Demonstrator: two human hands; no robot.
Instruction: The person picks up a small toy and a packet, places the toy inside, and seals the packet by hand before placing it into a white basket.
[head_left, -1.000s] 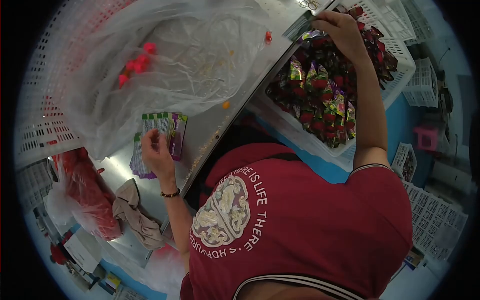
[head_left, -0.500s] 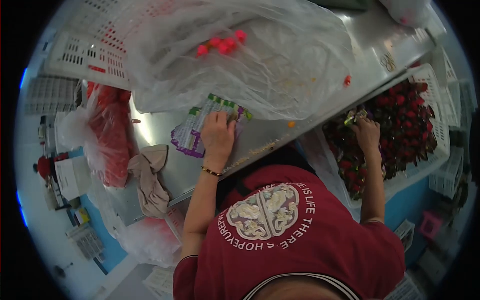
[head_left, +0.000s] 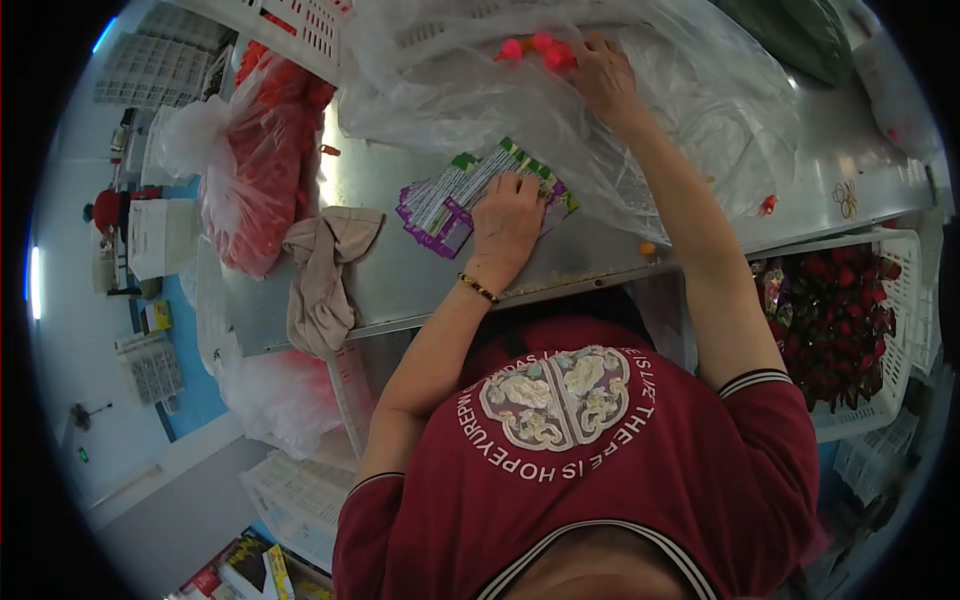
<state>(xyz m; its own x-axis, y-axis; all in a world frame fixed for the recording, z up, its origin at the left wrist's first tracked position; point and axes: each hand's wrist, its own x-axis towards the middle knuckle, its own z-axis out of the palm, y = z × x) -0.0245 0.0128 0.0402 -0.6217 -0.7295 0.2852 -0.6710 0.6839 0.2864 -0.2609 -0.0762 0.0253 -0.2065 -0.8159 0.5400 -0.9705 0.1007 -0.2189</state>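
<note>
My left hand (head_left: 508, 222) lies on a fanned stack of purple, green and white printed packets (head_left: 440, 215), its bent fingers pressed over them on the metal table. A beaded bracelet circles that wrist. My right hand (head_left: 604, 80) reaches to the far side, over a clear plastic sheet or bag (head_left: 690, 100). Its fingers curl down at the right end of a small cluster of bright pink-red pieces (head_left: 541, 48), covering part of it; what lies under the fingertips is hidden.
The metal table (head_left: 380, 170) bears a beige cloth (head_left: 330, 260) and a bag of red pieces (head_left: 265, 170). At the right, a white basket (head_left: 905, 330) holds dark red wrapped items (head_left: 835, 310). A yellow-orange bit (head_left: 647, 248) lies near the front edge. A person (head_left: 108, 215) is far left.
My right hand has left the basket at the right, where it was at a shiny packet, and moved to the pink-red pieces. My left hand stays on the packets. The view has shifted.
</note>
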